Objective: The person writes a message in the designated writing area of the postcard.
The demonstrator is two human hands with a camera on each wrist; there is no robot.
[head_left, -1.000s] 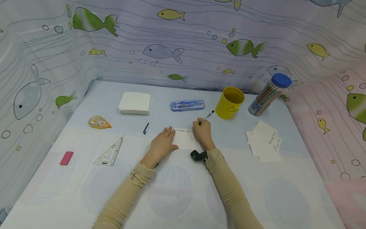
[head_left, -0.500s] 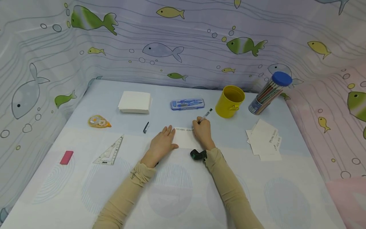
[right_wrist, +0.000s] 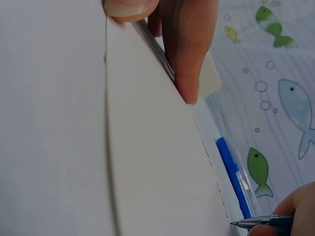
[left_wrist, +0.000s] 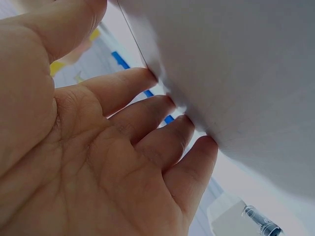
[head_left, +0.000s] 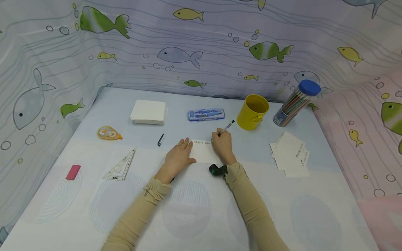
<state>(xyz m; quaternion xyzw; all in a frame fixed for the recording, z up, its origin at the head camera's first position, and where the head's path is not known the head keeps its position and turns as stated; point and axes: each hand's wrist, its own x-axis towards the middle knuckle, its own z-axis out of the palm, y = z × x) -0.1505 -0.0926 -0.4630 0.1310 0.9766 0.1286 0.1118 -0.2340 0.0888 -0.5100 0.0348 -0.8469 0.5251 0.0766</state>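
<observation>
A small white card (head_left: 203, 154) with a row of handwriting along its far edge lies in front of me. My left hand (head_left: 178, 158) rests on its left side, fingers extended; the left wrist view shows the fingertips (left_wrist: 174, 105) pressed down. My right hand (head_left: 223, 145) grips a pen (head_left: 226, 127) over the card's right side. In the right wrist view the pen tip (right_wrist: 236, 223) touches the end of the line of writing. A black pen cap (head_left: 161, 140) lies beyond my left hand.
A paper stack (head_left: 149, 112), blue geometry case (head_left: 206, 114), yellow mug (head_left: 252, 113) and pencil jar (head_left: 295, 104) stand behind. Written cards (head_left: 290, 155) lie right. Leftward are correction tape (head_left: 108, 133), a set square (head_left: 120, 166) and a pink eraser (head_left: 73, 172).
The pen in my right hand shifts and tilts slightly, and the handwriting changes a little near its tip. My left hand stays on the card.
</observation>
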